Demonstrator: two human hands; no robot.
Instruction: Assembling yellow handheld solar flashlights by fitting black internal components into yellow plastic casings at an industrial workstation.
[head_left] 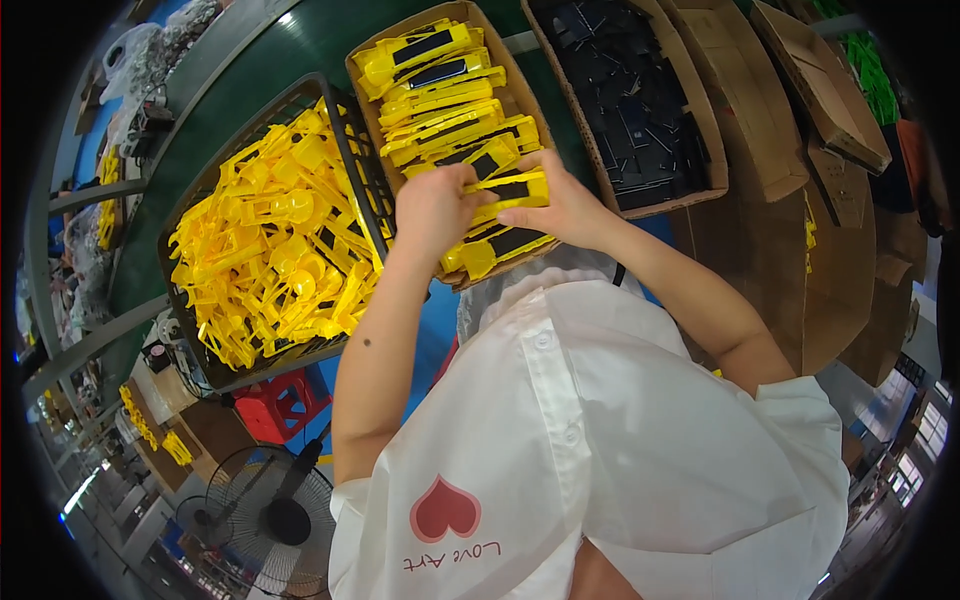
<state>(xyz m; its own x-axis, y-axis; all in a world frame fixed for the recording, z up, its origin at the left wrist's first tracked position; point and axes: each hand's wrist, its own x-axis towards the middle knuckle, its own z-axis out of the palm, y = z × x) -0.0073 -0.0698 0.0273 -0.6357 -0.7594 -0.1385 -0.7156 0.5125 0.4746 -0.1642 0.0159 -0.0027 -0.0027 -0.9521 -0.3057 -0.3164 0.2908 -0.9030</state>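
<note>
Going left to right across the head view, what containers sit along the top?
Black crate of loose yellow parts → cardboard box of stacked yellow pieces → cardboard box of black parts → empty cardboard boxes.

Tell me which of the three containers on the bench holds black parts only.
The cardboard box farthest right: loose black parts only. The middle box holds yellow pieces with black inserts; the black crate on the left holds plain yellow parts.

The person wears a white short-sleeved shirt (600, 440) with a buttoned placket running down the front and small white buttons (541, 340). Near the hem is a red heart emblem (444, 510) above a line of red script. Both forearms are bare, the sleeves ending above the elbows. A small dark mole (367, 343) marks the left forearm.
</note>
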